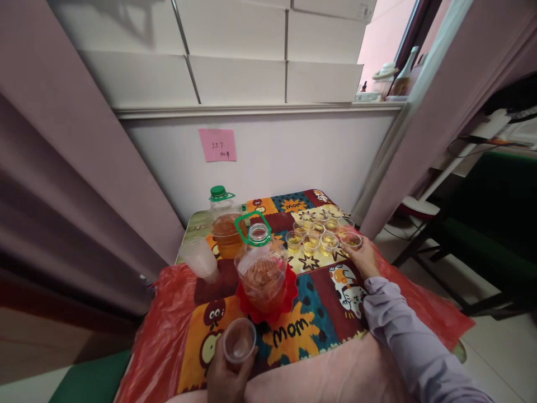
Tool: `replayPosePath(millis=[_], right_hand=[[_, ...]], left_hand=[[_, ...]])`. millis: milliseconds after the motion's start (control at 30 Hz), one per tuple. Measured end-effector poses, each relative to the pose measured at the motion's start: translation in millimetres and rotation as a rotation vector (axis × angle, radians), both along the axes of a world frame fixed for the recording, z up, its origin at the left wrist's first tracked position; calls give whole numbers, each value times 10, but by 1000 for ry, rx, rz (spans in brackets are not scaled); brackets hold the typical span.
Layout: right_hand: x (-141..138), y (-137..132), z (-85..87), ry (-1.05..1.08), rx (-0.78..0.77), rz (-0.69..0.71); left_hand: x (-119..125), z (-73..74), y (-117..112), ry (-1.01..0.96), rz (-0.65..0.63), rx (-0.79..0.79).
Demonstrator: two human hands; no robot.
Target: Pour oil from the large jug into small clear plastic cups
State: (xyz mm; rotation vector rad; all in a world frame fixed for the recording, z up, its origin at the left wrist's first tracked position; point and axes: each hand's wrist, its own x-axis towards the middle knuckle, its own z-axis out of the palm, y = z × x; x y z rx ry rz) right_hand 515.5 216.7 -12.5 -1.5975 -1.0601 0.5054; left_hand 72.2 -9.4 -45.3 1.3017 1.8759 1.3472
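At the table [316, 291] | your right hand [363, 258] grips a cup [351, 241], likely placing it | left hand [230, 370] grips an empty cup [239, 340] | gentle release likely needed

Lighting: indoor, diffuse, moderate; brightest at upper right, around the opening [384, 33]. A soft-edged shadow falls across the boxes [239, 28] at upper left. The left curtain [62, 145] darkens toward its foot; the chair [495, 218] sits in deep shade. Glare: small streaks on the red plastic [155, 324] and the bottle [262, 277]. Distortion: wide-angle, edges stretched, curtain splayed. Focus: writing on the note [218, 145] readable; cups [311, 244] slightly soft, low in contrast.
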Motion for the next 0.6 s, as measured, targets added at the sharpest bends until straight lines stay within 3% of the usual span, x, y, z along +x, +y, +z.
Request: replayPosePath(millis=[133, 233, 400, 500, 600], right_hand=[[3, -34, 248, -10, 41, 44], [-95, -68, 542, 44, 90, 123], [-547, -241, 1309, 136, 164, 385], [-929, -381, 1808, 80, 208, 558], [-1287, -470, 2177, 1, 247, 674]], left_hand=[[34, 67, 19, 11, 13, 29], [38, 71, 11, 28, 9, 25], [82, 39, -17, 26, 29, 51], [113, 58, -23, 30, 21, 75], [122, 104, -29, 21, -22, 90]])
